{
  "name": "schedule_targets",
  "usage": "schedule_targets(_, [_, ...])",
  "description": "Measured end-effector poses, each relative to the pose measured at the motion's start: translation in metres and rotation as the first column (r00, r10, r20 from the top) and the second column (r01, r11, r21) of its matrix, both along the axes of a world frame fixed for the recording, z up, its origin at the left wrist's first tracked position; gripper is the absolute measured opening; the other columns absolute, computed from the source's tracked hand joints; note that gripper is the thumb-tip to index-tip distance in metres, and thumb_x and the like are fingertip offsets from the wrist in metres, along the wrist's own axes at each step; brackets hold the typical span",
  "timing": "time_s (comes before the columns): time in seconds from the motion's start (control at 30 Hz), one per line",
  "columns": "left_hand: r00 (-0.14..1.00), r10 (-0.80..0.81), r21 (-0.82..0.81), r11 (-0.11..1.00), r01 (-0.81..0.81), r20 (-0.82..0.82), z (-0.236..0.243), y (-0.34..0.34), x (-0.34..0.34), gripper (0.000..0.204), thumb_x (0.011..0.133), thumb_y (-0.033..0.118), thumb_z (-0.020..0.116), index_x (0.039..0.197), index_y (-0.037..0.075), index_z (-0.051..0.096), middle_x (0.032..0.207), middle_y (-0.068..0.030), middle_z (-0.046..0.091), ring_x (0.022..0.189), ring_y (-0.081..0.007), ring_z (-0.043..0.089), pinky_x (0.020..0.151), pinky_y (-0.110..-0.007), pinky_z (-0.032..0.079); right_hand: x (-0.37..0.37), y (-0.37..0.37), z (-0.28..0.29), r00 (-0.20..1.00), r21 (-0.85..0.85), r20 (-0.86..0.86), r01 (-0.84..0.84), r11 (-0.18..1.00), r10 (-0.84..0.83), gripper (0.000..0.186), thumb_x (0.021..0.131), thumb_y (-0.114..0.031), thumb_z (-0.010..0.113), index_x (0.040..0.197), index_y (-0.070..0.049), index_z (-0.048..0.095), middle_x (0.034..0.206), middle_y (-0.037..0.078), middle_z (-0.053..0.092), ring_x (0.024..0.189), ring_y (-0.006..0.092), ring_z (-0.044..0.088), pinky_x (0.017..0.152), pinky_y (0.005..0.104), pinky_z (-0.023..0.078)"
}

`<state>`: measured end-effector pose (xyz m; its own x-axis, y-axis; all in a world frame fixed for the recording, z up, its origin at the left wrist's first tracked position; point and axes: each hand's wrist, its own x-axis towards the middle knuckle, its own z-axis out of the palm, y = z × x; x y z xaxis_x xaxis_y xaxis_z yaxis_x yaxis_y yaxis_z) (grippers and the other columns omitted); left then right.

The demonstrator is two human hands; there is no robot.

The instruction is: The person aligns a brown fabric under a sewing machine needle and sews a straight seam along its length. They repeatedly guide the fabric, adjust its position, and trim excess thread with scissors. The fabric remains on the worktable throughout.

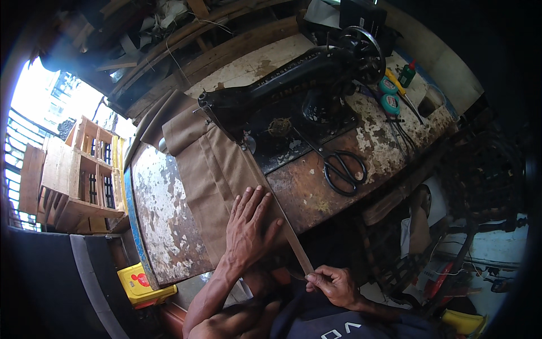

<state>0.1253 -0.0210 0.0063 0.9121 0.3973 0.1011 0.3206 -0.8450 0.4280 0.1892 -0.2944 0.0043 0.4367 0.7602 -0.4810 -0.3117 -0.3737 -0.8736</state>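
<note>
A length of brown cloth (pixel 197 169) runs from the far left of the table, past the needle end of a black sewing machine (pixel 282 107), toward me. My left hand (pixel 251 223) lies flat on the cloth with its fingers stretched out. Close to my body, my right hand (pixel 333 285) pinches the near end of a narrow brown strip (pixel 296 248) between thumb and fingers. That strip stretches back along the cloth's right edge to the machine. Black-handled scissors (pixel 344 172) lie to the right, their blades pointing at the machine's base.
A worn table (pixel 164 220) with peeling paint carries the machine. Right of its handwheel (pixel 367 53) lie a green bottle (pixel 406 73), round green containers (pixel 389 103) and a yellow-handled tool (pixel 395 82). Wooden racks (pixel 84 169) stand at the left, above a yellow box (pixel 141 285).
</note>
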Motion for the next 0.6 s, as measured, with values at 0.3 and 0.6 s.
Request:
schedule_targets(0.3, [1.000, -0.013, 0.019, 1.000, 0.013, -0.007, -0.002, 0.000, 0.000, 0.068, 0.098, 0.037, 0.075, 0.154, 0.004, 0.057, 0.164, -0.0222, 0.050, 0.157, -0.0412, 0.040, 0.132, -0.055, 0.027, 0.010, 0.017, -0.058, 0.902, 0.075, -0.404, 0.200, 0.977, -0.153, 0.021, 0.110, -0.013, 0.062, 0.127, -0.002, 0.069, 0.103, 0.008, 0.078, 0.094, 0.0136, 0.077, 0.079, 0.0286, 0.062])
schedule_targets(0.6, [0.998, -0.019, 0.093, 0.995, 0.025, -0.064, -0.001, -0.001, -0.001, 0.069, 0.098, 0.038, 0.074, 0.156, 0.005, 0.056, 0.167, -0.0203, 0.048, 0.159, -0.0396, 0.037, 0.133, -0.056, 0.023, 0.011, 0.048, -0.070, 0.992, 0.149, 0.124, -0.010, 0.989, -0.009, 0.012, 0.107, -0.008, 0.064, 0.114, -0.007, 0.075, 0.091, 0.005, 0.078, 0.080, 0.0082, 0.071, 0.071, 0.0282, 0.057])
